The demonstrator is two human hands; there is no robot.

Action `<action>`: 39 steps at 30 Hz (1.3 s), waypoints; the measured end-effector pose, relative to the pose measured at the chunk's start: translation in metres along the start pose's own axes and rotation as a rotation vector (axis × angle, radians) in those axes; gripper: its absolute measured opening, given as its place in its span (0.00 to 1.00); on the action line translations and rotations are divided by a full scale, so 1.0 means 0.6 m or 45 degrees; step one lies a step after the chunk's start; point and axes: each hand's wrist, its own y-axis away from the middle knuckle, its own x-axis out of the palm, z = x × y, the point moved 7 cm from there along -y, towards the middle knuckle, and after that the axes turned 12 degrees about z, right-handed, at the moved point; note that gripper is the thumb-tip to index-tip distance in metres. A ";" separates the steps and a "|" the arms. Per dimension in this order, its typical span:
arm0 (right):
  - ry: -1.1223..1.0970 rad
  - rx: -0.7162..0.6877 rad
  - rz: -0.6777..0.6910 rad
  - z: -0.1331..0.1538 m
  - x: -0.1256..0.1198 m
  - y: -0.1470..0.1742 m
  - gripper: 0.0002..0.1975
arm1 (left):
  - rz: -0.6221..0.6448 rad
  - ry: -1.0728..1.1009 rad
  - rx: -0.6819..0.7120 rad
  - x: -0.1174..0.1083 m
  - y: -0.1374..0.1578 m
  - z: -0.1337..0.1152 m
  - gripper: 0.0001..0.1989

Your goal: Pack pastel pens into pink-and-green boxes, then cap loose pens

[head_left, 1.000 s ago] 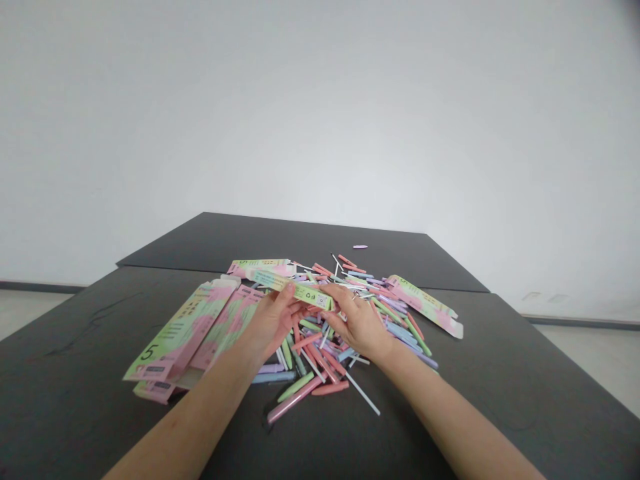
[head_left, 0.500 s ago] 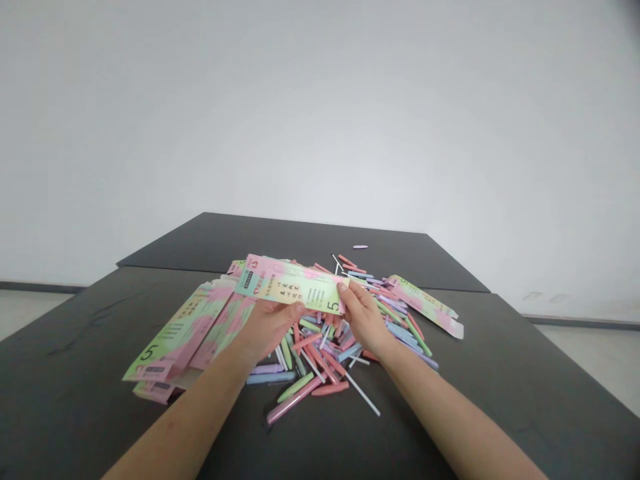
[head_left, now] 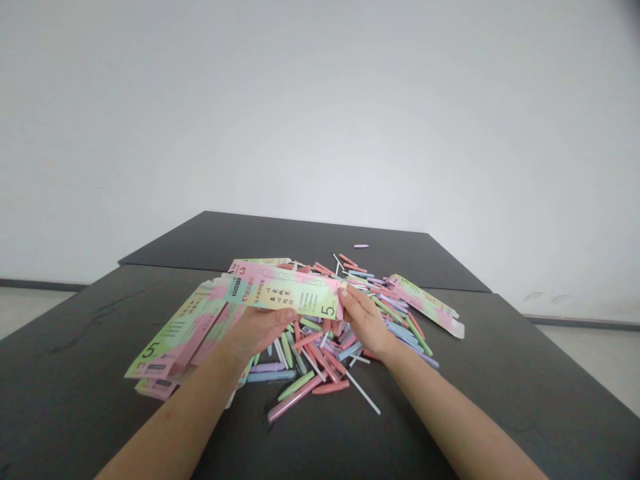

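A flat pink and green pen box (head_left: 285, 291), printed with a large 5, is held up over a heap of pen parts (head_left: 320, 360). My left hand (head_left: 263, 328) grips its lower edge near the middle, thumb on the front and fingertips showing behind the top edge. At the right end, my right hand (head_left: 363, 317) pinches the box between thumb and fingers. Under the box and between my forearms lie the pink, green, blue and purple pen parts, with thin white refills (head_left: 363, 393) among them.
More pen boxes (head_left: 183, 327) lie stacked at the left, partly behind my left forearm. One open-ended box (head_left: 425, 303) lies right of the heap. A single purple pen part (head_left: 361, 246) rests farther back on the dark table (head_left: 300, 233), near a white wall.
The held box has shifted slightly left and tilted a little, its left end lower. My left hand has moved left and down with it, while my right hand stays almost in place.
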 end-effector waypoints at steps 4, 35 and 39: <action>0.079 -0.015 -0.054 0.010 -0.002 0.006 0.21 | -0.040 0.077 -0.063 -0.014 0.006 0.009 0.30; 0.062 -0.038 -0.019 0.023 0.034 0.007 0.26 | -0.049 0.124 -0.101 -0.011 0.010 0.028 0.34; 0.012 -0.065 0.042 0.028 0.034 0.006 0.27 | -0.108 0.159 -0.070 -0.023 0.014 0.030 0.32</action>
